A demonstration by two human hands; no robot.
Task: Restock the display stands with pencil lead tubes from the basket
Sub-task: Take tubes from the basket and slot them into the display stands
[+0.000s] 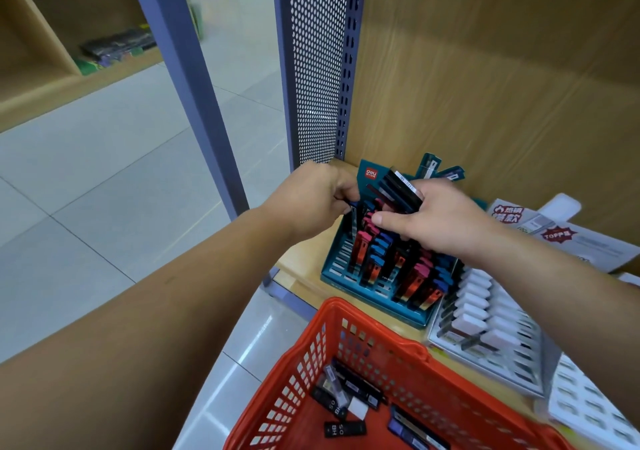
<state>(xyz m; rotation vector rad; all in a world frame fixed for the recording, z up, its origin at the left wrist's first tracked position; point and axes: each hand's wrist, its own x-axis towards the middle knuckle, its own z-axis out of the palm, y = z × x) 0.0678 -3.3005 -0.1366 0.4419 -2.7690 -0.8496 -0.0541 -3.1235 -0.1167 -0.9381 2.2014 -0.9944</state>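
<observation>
We seem midway: our left hand (318, 197) pinches one tube (354, 224) at the teal stand (341, 271), our right hand (443, 228) grips a bundle (401, 190), and several loose tubes (344, 429) lie in the basket (334, 311)

Space above the teal stand (341, 269) is open; the perforated panel (313, 69) closes its left, the wooden back wall (485, 86) its rear; the red basket (381, 325) stands in front.
</observation>
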